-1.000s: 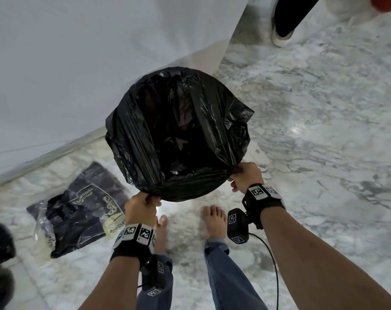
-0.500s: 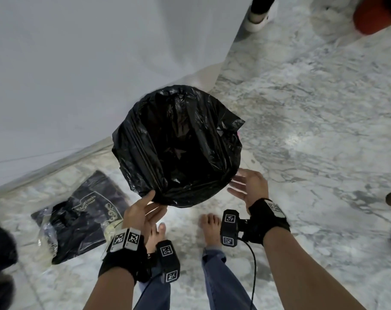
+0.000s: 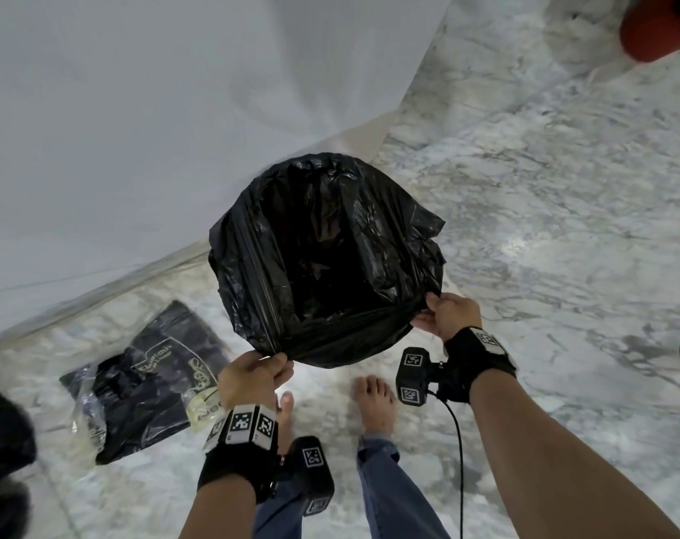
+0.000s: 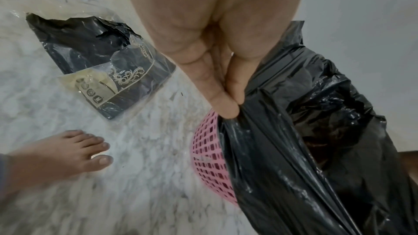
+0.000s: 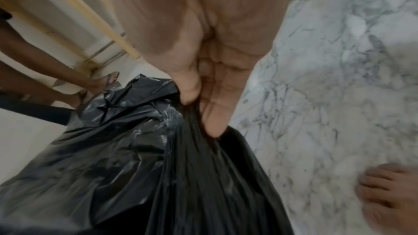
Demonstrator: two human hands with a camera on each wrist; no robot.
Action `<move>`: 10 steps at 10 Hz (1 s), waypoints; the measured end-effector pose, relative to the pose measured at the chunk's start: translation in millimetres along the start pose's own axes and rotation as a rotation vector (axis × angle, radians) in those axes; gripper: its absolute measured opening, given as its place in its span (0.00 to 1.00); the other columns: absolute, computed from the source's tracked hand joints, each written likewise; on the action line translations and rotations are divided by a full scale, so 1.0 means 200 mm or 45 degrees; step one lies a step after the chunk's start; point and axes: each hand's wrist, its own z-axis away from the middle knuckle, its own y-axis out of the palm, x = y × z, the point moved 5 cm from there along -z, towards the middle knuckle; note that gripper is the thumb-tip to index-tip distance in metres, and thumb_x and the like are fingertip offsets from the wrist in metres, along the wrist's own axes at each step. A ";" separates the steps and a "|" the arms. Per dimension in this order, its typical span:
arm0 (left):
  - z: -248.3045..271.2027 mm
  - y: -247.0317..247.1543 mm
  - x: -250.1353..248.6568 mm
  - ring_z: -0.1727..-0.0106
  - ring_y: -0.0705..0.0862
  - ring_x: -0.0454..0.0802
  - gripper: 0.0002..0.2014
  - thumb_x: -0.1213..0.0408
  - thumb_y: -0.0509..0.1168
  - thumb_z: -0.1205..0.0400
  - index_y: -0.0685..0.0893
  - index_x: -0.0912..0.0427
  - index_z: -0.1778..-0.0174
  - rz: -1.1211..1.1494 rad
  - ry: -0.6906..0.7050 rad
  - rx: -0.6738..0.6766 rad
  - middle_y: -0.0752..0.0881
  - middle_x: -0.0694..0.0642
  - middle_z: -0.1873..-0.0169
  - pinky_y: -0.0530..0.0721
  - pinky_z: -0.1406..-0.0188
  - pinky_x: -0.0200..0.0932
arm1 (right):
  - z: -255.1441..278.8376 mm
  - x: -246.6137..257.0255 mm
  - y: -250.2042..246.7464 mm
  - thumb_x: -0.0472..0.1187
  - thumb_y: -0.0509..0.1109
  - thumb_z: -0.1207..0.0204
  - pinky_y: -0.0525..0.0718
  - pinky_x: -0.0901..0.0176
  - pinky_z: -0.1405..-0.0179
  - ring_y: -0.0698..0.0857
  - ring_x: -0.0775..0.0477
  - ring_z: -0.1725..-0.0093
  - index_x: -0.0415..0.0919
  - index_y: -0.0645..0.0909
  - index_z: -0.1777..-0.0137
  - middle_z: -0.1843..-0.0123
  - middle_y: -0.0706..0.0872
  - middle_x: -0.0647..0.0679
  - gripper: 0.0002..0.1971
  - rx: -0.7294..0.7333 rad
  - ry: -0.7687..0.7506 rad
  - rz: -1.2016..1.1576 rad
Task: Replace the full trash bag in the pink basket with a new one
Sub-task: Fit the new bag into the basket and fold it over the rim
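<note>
A black trash bag [image 3: 322, 254] lines the pink basket [image 4: 208, 158] on the marble floor, its mouth spread open and its edge folded over the rim. Only a strip of pink lattice shows below the bag in the left wrist view. My left hand [image 3: 280, 363] pinches the bag's near-left edge [image 4: 239, 112] between thumb and fingers. My right hand [image 3: 427, 309] pinches the near-right edge [image 5: 192, 112] the same way. The bag's inside is dark; I cannot tell what lies in it.
A torn plastic pack of black bags [image 3: 147, 387] lies on the floor at the left. A white wall [image 3: 175, 110] stands just behind the basket. My bare feet [image 3: 373, 402] are close in front. Another black bag [image 3: 0, 441] sits at the far left edge. Another person's feet [image 5: 97, 83] stand beyond the basket.
Both hands held the bag's near edge a second ago, let go with fingers spread half a second ago, and now pinch it again. The view has pulled back from the basket.
</note>
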 end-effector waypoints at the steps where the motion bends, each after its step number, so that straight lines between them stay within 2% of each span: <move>1: 0.00 0.00 0.00 0.59 0.91 0.55 0.04 0.80 0.66 0.22 0.85 0.71 0.57 -0.028 0.091 0.026 0.90 0.58 0.71 0.85 0.66 0.41 | -0.08 0.01 0.03 0.31 0.66 0.17 0.89 0.51 0.76 0.86 0.38 0.68 0.28 0.79 0.49 0.60 0.86 0.31 0.04 0.045 0.089 0.036; 2: -0.03 0.00 -0.01 0.61 0.90 0.56 0.06 0.81 0.66 0.21 0.84 0.70 0.63 -0.108 0.166 0.084 0.90 0.59 0.73 0.87 0.57 0.48 | -0.13 0.01 0.07 0.31 0.61 0.15 0.84 0.60 0.84 0.86 0.46 0.78 0.32 0.78 0.55 0.75 0.87 0.41 0.08 0.089 0.199 0.091; 3: -0.06 -0.01 -0.01 0.65 0.89 0.58 0.07 0.81 0.67 0.22 0.82 0.70 0.65 -0.138 0.205 0.134 0.89 0.57 0.76 0.86 0.54 0.52 | -0.19 0.00 0.07 0.32 0.58 0.15 0.75 0.70 0.90 0.81 0.53 0.86 0.39 0.73 0.65 0.84 0.82 0.47 0.15 0.073 0.216 0.175; 4: -0.10 -0.02 0.01 0.71 0.90 0.52 0.08 0.81 0.69 0.23 0.82 0.68 0.66 -0.144 0.235 0.148 0.89 0.57 0.76 0.86 0.54 0.54 | -0.24 0.02 0.08 0.34 0.57 0.14 0.81 0.72 0.81 0.82 0.55 0.65 0.46 0.69 0.62 0.60 0.81 0.46 0.14 0.082 0.171 0.252; 5: -0.13 -0.03 0.02 0.71 0.90 0.50 0.03 0.81 0.69 0.24 0.82 0.71 0.61 -0.116 0.252 0.157 0.89 0.58 0.73 0.86 0.55 0.54 | -0.31 0.00 0.09 0.33 0.58 0.15 0.82 0.71 0.78 0.82 0.54 0.61 0.47 0.71 0.61 0.50 0.80 0.43 0.13 0.148 0.159 0.268; 6: -0.16 -0.02 0.02 0.72 0.90 0.49 0.05 0.82 0.69 0.24 0.80 0.75 0.55 -0.012 0.256 0.150 0.89 0.55 0.75 0.86 0.55 0.52 | -0.30 0.02 0.09 0.25 0.54 0.16 0.81 0.66 0.85 0.84 0.51 0.75 0.38 0.76 0.62 0.68 0.83 0.42 0.17 0.066 0.141 0.250; 7: -0.15 -0.03 0.03 0.70 0.91 0.51 0.06 0.81 0.69 0.24 0.80 0.68 0.57 0.020 0.273 0.124 0.89 0.54 0.74 0.87 0.53 0.54 | -0.24 0.04 0.09 0.21 0.55 0.21 0.86 0.57 0.81 0.87 0.40 0.70 0.35 0.80 0.60 0.65 0.86 0.36 0.15 -0.035 0.021 0.154; 8: -0.11 -0.03 0.03 0.65 0.90 0.58 0.12 0.79 0.71 0.24 0.80 0.63 0.49 0.095 0.227 0.052 0.89 0.61 0.65 0.88 0.54 0.53 | -0.17 0.01 0.07 0.24 0.60 0.22 0.92 0.49 0.70 0.88 0.37 0.64 0.34 0.81 0.56 0.59 0.87 0.34 0.10 -0.090 -0.101 0.133; 9: -0.05 -0.05 -0.01 0.64 0.89 0.53 0.22 0.71 0.75 0.26 0.74 0.57 0.41 -0.021 0.278 -0.134 0.86 0.62 0.55 0.87 0.62 0.46 | -0.08 0.02 0.03 0.34 0.69 0.25 0.88 0.46 0.56 0.87 0.38 0.60 0.40 0.82 0.49 0.55 0.88 0.40 0.06 -0.261 -0.401 0.389; 10: 0.07 -0.02 -0.19 0.59 0.82 0.52 0.23 0.64 0.77 0.29 0.74 0.56 0.43 -0.675 0.721 -0.335 0.79 0.52 0.51 0.76 0.63 0.42 | 0.14 0.06 0.00 0.34 0.70 0.25 0.79 0.54 0.58 0.81 0.45 0.58 0.45 0.76 0.45 0.48 0.81 0.46 0.11 -0.425 -0.758 0.530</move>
